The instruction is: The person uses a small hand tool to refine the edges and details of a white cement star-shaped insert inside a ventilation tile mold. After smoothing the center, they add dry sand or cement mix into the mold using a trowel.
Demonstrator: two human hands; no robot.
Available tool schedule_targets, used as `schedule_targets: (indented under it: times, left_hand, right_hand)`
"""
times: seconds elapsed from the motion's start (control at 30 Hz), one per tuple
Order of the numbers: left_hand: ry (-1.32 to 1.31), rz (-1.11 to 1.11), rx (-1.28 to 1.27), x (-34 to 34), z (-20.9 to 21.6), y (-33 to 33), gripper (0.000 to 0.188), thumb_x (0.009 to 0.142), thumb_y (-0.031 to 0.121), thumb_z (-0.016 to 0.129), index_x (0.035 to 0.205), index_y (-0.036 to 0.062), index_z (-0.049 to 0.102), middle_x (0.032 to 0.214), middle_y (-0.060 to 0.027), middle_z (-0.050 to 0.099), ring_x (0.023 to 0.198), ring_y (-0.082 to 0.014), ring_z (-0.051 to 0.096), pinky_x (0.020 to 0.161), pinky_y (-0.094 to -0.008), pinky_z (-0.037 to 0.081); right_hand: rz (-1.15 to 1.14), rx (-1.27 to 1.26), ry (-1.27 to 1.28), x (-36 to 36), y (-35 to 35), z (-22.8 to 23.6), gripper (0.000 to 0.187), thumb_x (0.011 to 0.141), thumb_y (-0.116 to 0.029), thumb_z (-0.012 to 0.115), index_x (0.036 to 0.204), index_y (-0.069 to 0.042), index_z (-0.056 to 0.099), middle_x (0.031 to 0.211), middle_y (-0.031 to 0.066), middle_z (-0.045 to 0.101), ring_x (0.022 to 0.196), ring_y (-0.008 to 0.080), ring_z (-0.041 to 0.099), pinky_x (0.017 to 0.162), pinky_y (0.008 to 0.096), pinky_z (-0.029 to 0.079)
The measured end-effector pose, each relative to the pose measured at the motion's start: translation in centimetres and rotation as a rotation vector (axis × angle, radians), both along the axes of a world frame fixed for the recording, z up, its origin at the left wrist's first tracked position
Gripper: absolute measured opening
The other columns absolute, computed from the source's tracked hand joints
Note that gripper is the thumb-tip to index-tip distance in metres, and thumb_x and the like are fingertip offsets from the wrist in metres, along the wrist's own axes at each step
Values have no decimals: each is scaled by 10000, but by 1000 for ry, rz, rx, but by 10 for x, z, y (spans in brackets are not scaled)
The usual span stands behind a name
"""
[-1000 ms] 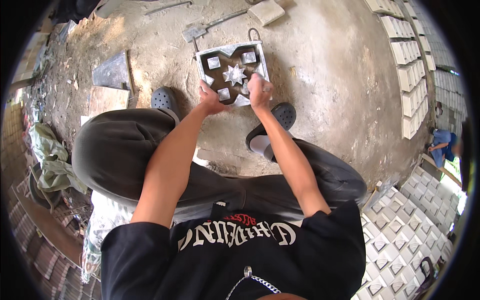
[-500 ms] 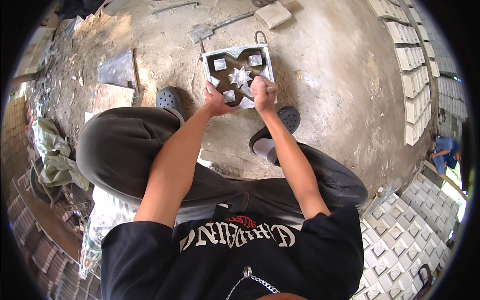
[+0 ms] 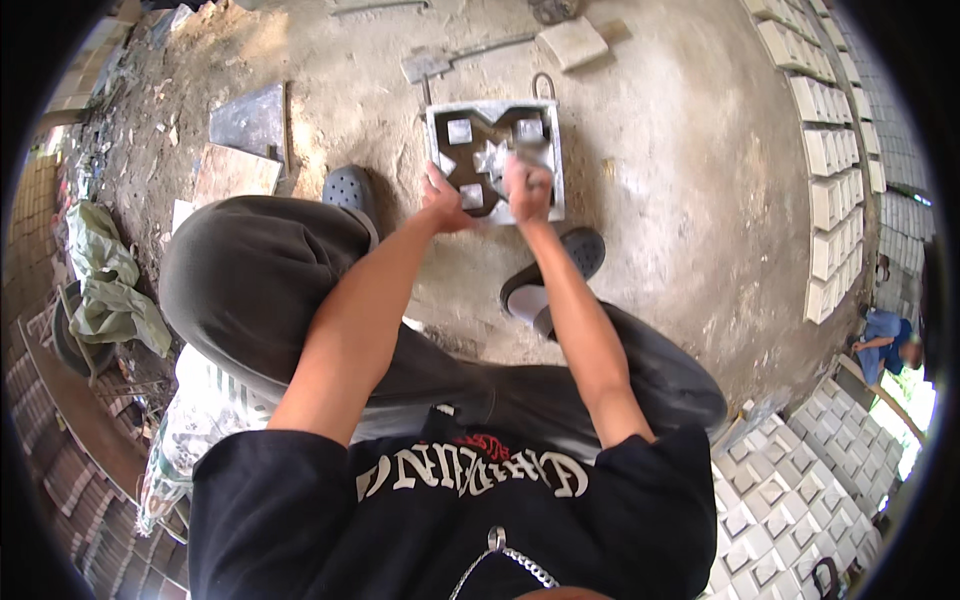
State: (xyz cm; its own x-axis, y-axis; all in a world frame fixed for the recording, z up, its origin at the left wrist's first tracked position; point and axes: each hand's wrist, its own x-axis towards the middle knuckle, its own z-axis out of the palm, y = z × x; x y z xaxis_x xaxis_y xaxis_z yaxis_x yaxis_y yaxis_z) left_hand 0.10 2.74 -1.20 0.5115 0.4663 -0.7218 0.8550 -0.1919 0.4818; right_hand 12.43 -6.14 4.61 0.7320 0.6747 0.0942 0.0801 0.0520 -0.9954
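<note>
A square metal block mould (image 3: 559, 160) lies on the ground in front of my feet. Inside its frame stand a star-shaped core and several square cores, with dark gaps around them. My left hand (image 3: 446, 203) grips the mould's near left corner, fingers along the side wall. Over the right part of the mould, beside the star, my right hand (image 3: 527, 188) is closed in a fist around a small short-handled tool. Motion blur hides the tool's working end, so its exact kind cannot be told. Two looped handles (image 3: 543, 84) rise at the mould's far side.
Beyond the mould lie a long-handled metal tool (image 3: 428, 64) and a pale slab (image 3: 573, 43). Flat boards (image 3: 236, 172) rest at left. Rows of pale moulded blocks (image 3: 833, 205) line the right; more are stacked (image 3: 785, 490) at lower right. Another person (image 3: 885, 345) sits far right.
The mould and surroundings appear shifted slightly right and down in the view. My right hand stays over the mould's right part, now blurred by motion; my left keeps its grip on the corner.
</note>
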Motion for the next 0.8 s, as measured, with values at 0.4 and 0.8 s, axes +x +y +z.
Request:
schedule_targets:
  times: [0.4, 0.8]
  left_hand:
    - [7, 3, 5, -10, -4, -5, 1561, 485, 384, 911, 1347, 52, -347, 1474, -321, -43, 1352, -451, 196, 1105, -461, 246]
    - [-12, 32, -1, -8, -3, -5, 1555, 494, 394, 907, 1349, 61, -349, 1469, -337, -35, 1342, -474, 203, 1102, -473, 247]
  right_hand:
    - [178, -29, 217, 17, 0, 17, 374, 867, -91, 440, 509, -34, 347, 491, -25, 353, 453, 64, 312, 435, 277, 223]
    - [335, -49, 131, 2, 8, 32, 354, 847, -85, 440, 510, -39, 342, 505, -16, 350, 474, 80, 305, 456, 281, 233]
